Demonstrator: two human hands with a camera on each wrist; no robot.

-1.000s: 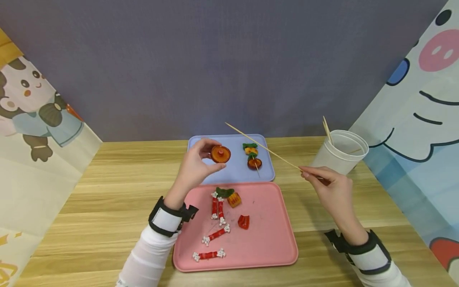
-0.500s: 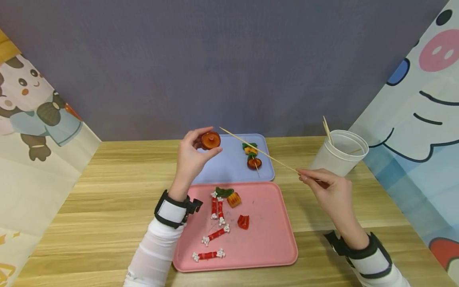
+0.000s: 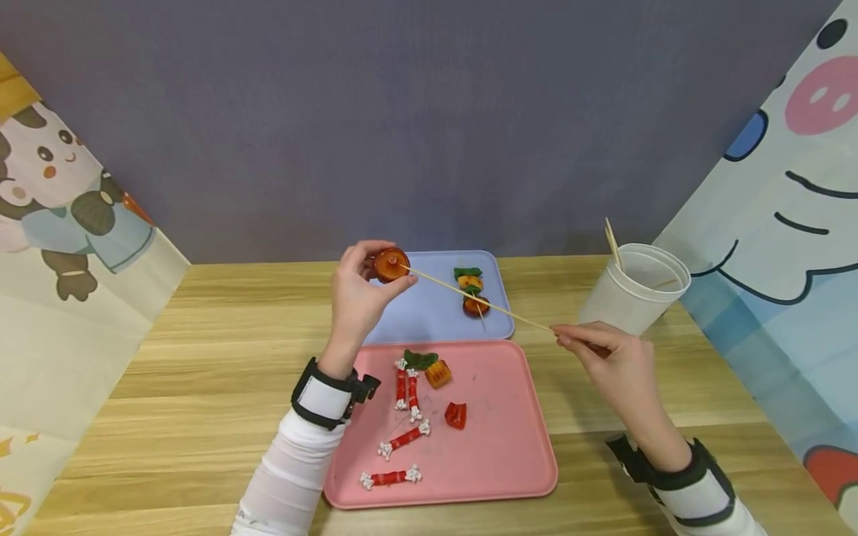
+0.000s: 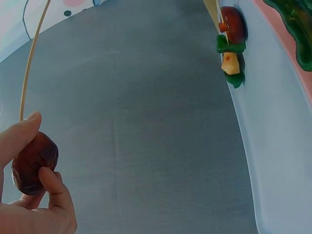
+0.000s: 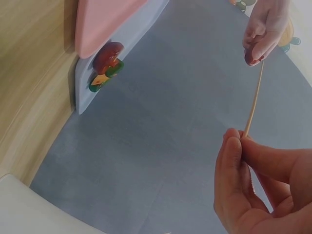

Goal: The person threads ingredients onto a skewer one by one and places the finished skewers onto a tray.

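Though well apart, left hand (image 3: 357,294) with mushroom (image 3: 390,266); right hand (image 3: 613,361) with skewer (image 3: 436,281).

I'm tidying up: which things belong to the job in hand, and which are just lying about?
In the job:
mushroom, wooden skewer (both held)

Seemingly lying about for now:
loaded skewer, green piece, yellow cube, red pepper piece, four red-and-white sticks

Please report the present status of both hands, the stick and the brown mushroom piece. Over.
Left hand holds mushroom piece. Right hand pinches stick, tip at mushroom piece; piercing cannot be confirmed. Nothing seen blocking between hands.
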